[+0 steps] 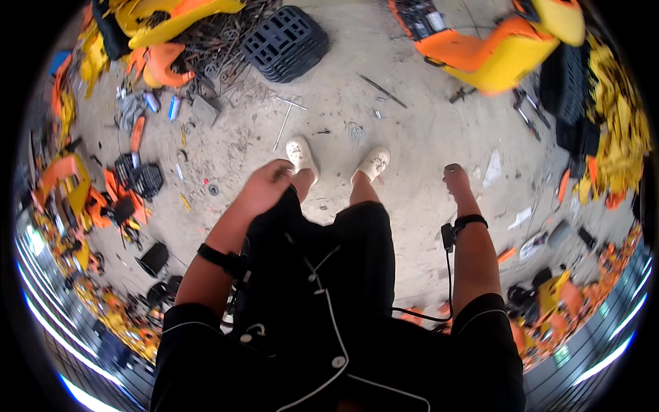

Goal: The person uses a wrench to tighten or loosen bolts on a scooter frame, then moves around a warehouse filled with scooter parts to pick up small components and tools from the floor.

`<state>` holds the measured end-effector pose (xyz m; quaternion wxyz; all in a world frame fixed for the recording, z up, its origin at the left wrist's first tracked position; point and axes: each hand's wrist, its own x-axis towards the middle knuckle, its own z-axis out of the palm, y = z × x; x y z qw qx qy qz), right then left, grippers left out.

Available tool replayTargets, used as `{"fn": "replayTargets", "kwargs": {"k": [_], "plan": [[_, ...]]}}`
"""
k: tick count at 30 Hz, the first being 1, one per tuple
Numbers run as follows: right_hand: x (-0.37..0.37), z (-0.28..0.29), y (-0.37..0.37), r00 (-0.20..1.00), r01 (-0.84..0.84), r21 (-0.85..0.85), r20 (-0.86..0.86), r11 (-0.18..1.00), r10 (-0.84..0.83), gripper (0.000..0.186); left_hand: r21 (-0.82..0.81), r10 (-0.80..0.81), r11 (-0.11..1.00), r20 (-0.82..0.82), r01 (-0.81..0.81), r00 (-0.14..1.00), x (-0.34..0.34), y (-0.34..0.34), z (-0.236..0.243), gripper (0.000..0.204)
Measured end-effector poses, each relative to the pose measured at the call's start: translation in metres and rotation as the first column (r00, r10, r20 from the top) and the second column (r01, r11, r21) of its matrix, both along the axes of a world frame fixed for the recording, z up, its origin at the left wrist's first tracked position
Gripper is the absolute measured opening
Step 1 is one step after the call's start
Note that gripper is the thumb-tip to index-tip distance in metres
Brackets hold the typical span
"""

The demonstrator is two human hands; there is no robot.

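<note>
My left hand [265,181] hangs in front of my left thigh, its fingers curled and smeared by motion; whether it holds anything does not show. Out to the right, my right hand [456,181] is closed above the floor. A small dark bit shows at its fingertips, too small to name. Beyond my left shoe [301,155] lies a T-handle wrench [285,122] on the concrete. A dark metal bar [382,91] and small metal pieces [377,114] lie farther out. Neither hand touches any of them.
Stacked black plastic grates [285,42] stand far left of centre beside a heap of metal parts [218,51]. An orange and yellow seat-like shell [489,53] lies far right. Yellow parts [614,113] pile along the right. Spray cans [174,108] and black baskets [139,176] lie left.
</note>
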<state>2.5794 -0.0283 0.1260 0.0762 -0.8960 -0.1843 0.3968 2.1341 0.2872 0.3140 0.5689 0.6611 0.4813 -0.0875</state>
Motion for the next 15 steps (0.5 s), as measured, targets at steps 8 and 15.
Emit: {"fn": "replayTargets", "kwargs": {"k": [8, 15], "plan": [[0.018, -0.169, 0.174, 0.973, -0.087, -0.017, -0.218, 0.996, 0.082, 0.028, -0.216, 0.19, 0.958, -0.004, -0.187, 0.982, 0.102, -0.067, -0.181, 0.022], [-0.022, -0.428, 0.157, 0.933, -0.353, -0.087, 0.034, 0.931, 0.357, 0.048, -0.292, -0.27, 0.936, -0.23, 0.199, 0.935, 0.071, -0.081, -0.275, 0.03]]}}
